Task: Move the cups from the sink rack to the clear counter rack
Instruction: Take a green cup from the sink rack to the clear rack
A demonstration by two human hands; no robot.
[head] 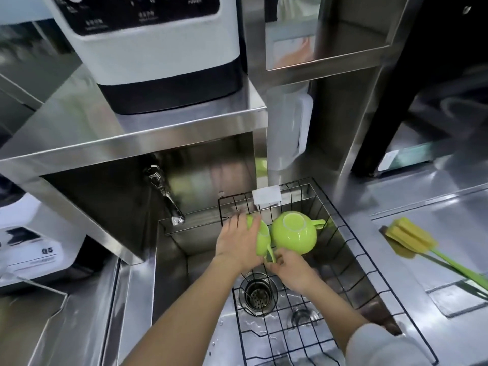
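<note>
Two lime-green cups sit in the black wire sink rack [353, 247] over the steel sink. The right cup [294, 232] rests upside down with its handle pointing right. My left hand [237, 243] wraps around the body of the left cup [262, 240], which lies tilted on its side. My right hand [293, 270] pinches that same cup's handle from below. The clear counter rack shows only as a transparent edge [34, 283] at the lower left.
A faucet [166, 196] juts over the sink's back left. The drain [257, 295] lies under the rack. A yellow sponge brush [409, 239] with a green handle rests on the right counter. A white machine [158, 48] stands on the steel shelf above.
</note>
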